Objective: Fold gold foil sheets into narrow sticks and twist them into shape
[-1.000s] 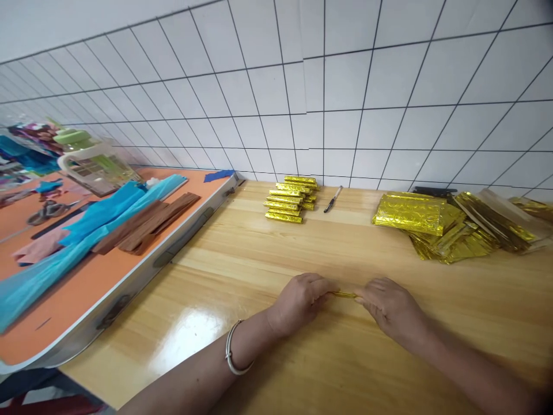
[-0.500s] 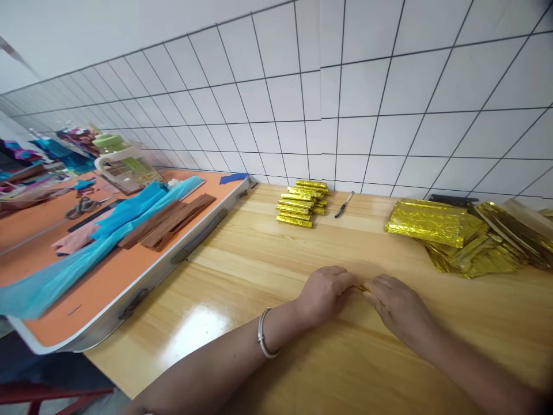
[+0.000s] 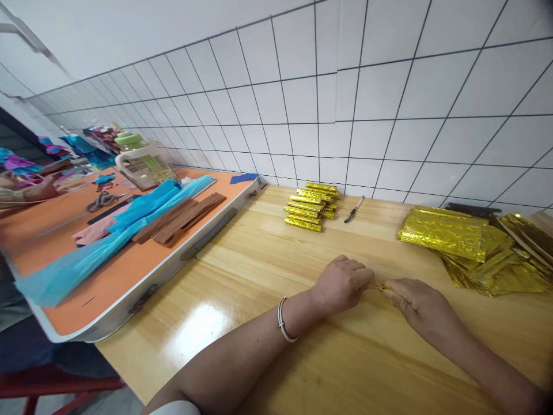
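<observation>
My left hand (image 3: pixel 343 283), with a silver bangle at its wrist, is closed on one end of a narrow strip of gold foil (image 3: pixel 380 286). The fingers of my right hand (image 3: pixel 417 302) pinch the other end. Only a short piece of the strip shows between the hands, just above the wooden table (image 3: pixel 242 300); the rest is hidden by my fingers. Beyond my left hand lies a stack of rolled gold foil pieces (image 3: pixel 309 207). A pile of flat gold foil sheets (image 3: pixel 444 233) sits to the right, past my right hand.
A pen (image 3: pixel 354 210) lies near the tiled wall (image 3: pixel 389 98). At left, an orange-topped table (image 3: pixel 108 282) holds blue crepe paper (image 3: pixel 95 248), brown strips (image 3: pixel 185 219), scissors (image 3: pixel 103 200) and a green-lidded jug (image 3: pixel 144 161). Another person's hand (image 3: pixel 43 189) is at its far left.
The view has turned a little to the left, so everything sits further right. Both my hands keep their grip on the foil strip, with slightly more of it showing between them.
</observation>
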Action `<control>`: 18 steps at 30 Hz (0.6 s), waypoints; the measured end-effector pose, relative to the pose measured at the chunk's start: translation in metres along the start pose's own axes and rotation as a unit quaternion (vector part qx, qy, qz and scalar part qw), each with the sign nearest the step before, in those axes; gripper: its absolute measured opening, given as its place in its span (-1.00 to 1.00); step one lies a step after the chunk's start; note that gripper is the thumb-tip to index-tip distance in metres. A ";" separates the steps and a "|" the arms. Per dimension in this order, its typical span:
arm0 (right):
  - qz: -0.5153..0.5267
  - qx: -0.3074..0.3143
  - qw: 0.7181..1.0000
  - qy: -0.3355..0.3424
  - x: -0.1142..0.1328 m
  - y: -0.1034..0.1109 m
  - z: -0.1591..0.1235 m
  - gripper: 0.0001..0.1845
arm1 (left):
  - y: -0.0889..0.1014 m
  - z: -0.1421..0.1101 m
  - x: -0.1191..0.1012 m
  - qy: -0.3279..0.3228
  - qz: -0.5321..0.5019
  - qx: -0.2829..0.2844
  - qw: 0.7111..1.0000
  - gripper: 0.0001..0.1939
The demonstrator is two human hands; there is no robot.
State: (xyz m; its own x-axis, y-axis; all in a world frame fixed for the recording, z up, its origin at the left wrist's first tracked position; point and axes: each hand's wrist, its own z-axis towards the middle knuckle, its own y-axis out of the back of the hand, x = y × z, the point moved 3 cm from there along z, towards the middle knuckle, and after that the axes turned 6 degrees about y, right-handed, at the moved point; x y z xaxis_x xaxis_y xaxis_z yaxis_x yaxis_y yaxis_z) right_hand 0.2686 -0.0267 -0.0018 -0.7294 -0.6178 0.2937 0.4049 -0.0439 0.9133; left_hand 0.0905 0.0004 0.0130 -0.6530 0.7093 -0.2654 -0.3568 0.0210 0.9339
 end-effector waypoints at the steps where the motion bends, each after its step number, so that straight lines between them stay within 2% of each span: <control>1: 0.007 0.002 1.000 -0.007 -0.002 -0.001 -0.001 -0.71 | 0.000 0.000 0.001 0.003 0.002 0.002 1.000 -0.87; 5: 0.021 0.019 0.999 -0.029 -0.010 -0.005 -0.006 -0.70 | -0.002 0.000 0.007 0.009 0.002 0.012 1.000 -0.90; 12: -0.048 0.010 0.998 0.033 -0.009 -0.012 -0.014 -0.72 | -0.004 -0.002 0.004 -0.024 0.018 0.054 0.998 -0.89; 18: -0.058 -0.025 0.996 0.065 -0.004 -0.021 -0.015 -0.72 | -0.010 -0.003 -0.005 -0.058 0.036 0.049 0.996 -0.79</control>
State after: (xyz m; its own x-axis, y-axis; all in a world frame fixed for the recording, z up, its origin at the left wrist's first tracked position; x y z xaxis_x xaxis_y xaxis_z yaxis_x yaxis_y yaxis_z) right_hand 0.2713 -0.0356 -0.0263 -0.6970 -0.7024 0.1442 0.3504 -0.1581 0.9232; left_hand 0.0952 -0.0050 0.0040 -0.5903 0.7886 -0.1725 -0.2408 0.0319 0.9701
